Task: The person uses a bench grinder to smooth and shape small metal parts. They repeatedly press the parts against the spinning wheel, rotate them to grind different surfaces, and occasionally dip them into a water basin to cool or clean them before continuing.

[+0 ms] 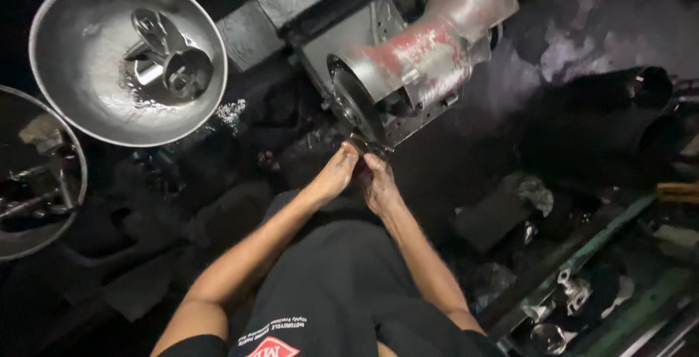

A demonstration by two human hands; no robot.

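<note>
Taking the grinding machine (408,65) as the landmark, a dark metal basin (29,182) holding long metal pieces is seen far to its left, cut off by the picture's edge. Nearer, still left of the machine and level with it, a round steel bowl (87,95) is found with a shiny cast metal part (167,62) lying in it.

Just below the machine's dark wheel (357,106), the left hand (335,175) is held with fingers curled closed around a small workpiece (362,144), which is pressed against the wheel's lower edge. The right hand (378,182) is placed directly beside it, touching it, fingers likewise closed on the same small piece. What the piece is cannot be told; it is mostly hidden by the fingers.

The machine itself is capped by a pale, red-smeared curved hood (437,36).

To the lower right of the machine, well apart from it, a green-edged tray (604,240) is seen containing small bright metal parts (571,291).
</note>
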